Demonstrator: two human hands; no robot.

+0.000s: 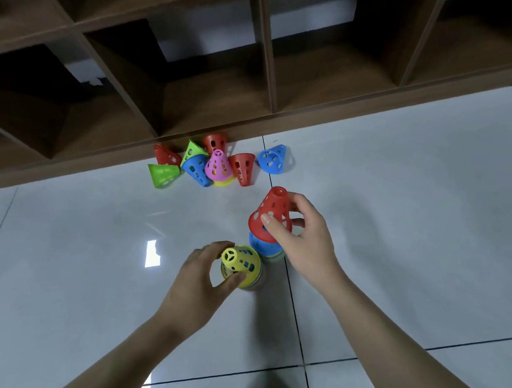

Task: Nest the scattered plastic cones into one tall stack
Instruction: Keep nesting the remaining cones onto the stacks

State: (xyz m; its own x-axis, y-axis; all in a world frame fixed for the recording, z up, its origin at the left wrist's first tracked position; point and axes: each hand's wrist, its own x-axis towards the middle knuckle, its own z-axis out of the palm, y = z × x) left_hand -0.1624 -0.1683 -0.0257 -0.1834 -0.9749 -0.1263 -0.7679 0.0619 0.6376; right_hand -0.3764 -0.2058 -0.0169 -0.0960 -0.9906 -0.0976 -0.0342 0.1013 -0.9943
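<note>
Cones, loose heap: lying far and left against the foot of the wooden shelf unit (pixel 197 68) — a green cone on its side (pixel 162 175), a red one (pixel 166 155), another green (pixel 192 151), a blue one (pixel 196 168), a pink cone standing over a yellow rim (pixel 218 166), two more red (pixel 215 142) (pixel 242 167), and a blue one lying apart to the right (pixel 271 159).
Left hand: your left hand (pixel 202 276) curls round the yellow-topped stack (pixel 242 267), thumb on the near side, fingers behind, gripping it on the white tiled floor (pixel 63 241).
Second stack: just right of it and slightly farther, a blue-topped stack (pixel 260 244) stands on the tile seam.
Right hand: your right hand (pixel 301 238) pinches the red cone (pixel 273 214), thumb at its rim, fingers round the far side; the cone tilts over the blue top, not yet seated.
Step in hand: I judge you are capping the right stack with the red cone.
Next move: level the red cone, centre it over the blue tip and press it down until the rims sit close; afterwards the two stacks need joining, and the heap needs fetching.
</note>
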